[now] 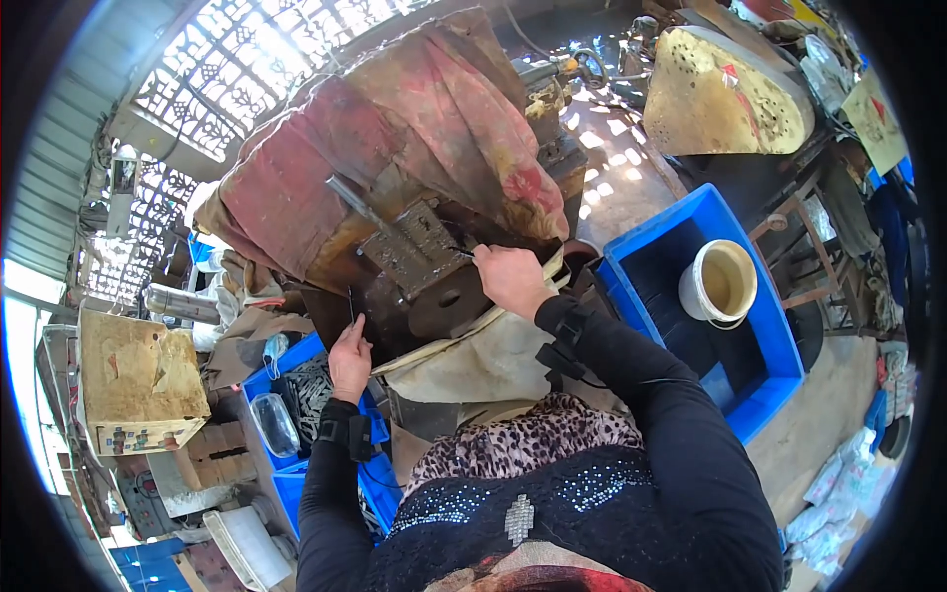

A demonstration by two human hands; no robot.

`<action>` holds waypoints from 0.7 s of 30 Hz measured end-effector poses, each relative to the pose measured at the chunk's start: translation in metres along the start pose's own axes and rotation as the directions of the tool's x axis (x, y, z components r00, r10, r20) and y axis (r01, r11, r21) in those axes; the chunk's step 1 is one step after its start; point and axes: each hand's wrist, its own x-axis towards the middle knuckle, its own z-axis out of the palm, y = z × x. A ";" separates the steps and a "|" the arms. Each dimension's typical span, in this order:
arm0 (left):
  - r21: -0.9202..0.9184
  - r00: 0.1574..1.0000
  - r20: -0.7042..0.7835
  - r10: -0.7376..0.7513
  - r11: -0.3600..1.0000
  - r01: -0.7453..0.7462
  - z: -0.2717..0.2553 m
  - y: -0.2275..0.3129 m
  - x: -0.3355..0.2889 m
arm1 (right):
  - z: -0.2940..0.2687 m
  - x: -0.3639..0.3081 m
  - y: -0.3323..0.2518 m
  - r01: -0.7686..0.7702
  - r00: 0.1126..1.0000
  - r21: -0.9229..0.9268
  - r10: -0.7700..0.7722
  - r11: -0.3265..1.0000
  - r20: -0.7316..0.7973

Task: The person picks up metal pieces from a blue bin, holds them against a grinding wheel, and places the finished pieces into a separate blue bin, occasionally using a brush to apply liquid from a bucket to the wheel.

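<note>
In front of me is a greasy metal machine block point(412, 247) with a bar handle point(357, 202) slanting up from it. A round plate with a hole point(447, 304) sits just below the block. My left hand point(349, 363) is closed on a thin dark metal strip point(351, 304) that points upward, left of the block. At the block's right side, my right hand point(513, 281) is pinched around a small thin piece point(464, 253), mostly hidden by the fingers. A stained reddish cloth point(395, 128) drapes over the machine, and a pale sheet point(483, 357) hangs along its near edge.
To the right stands a blue crate point(779, 395) with a white bucket point(718, 284) and dark thin pieces. Lower left, a blue bin point(258, 387) contains several metal strips point(309, 391) and a clear plastic container point(274, 424). A worn control box point(143, 385) stands farther left.
</note>
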 end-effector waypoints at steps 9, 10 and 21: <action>0.005 0.999 -0.026 0.047 0.999 -0.047 0.000 0.001 -0.001 | -0.001 -0.002 -0.001 -0.008 1.000 0.000 0.008 1.000 -0.004; -0.010 1.000 -0.014 0.020 1.000 -0.021 -0.001 0.002 -0.001 | -0.001 -0.002 -0.001 -0.008 1.000 0.001 0.008 1.000 -0.002; -0.047 1.000 0.006 0.009 0.999 -0.009 -0.002 0.004 0.002 | 0.003 0.000 0.002 0.007 0.997 0.001 -0.007 1.000 -0.080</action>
